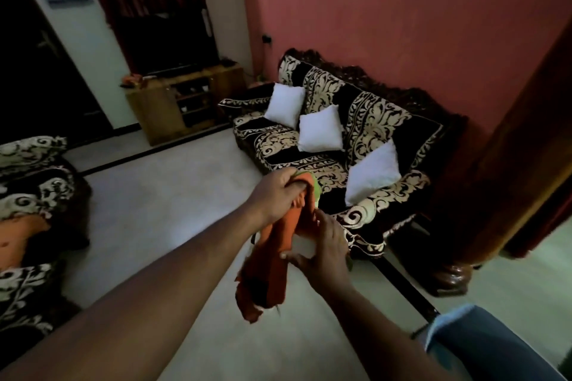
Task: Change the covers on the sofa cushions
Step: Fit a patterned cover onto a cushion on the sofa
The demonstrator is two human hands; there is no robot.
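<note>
An orange cushion cover (272,257), with a strip of green showing at its upper edge, hung crumpled in the air in front of the person, above the pale floor (173,213) and short of the sofa. The left hand (275,192) was clenched around the top of the fabric, fingers curled over it. The right hand (322,247) pinched the cover lower down on its right edge, thumb against the cloth; the loose lower end dangled free beneath both hands.

Just beyond the hands stood the sofa (356,120), draped in black and cream floral cloth, its back against the pink wall (387,15). Three bare white cushions (320,128) leaned against its backrest, spaced apart along the seat. The sofa's front edge lay close behind the cover, while the floor opened wide to the left, between the sofa and a second seat (34,195) in the same pattern at the left margin, on which some orange cloth lay. A wooden cabinet (182,102) stood against the far wall, well apart from the hands. A dark wooden post (507,164) rose at the right, beside the sofa's near end. No writing or label could be read anywhere.
</note>
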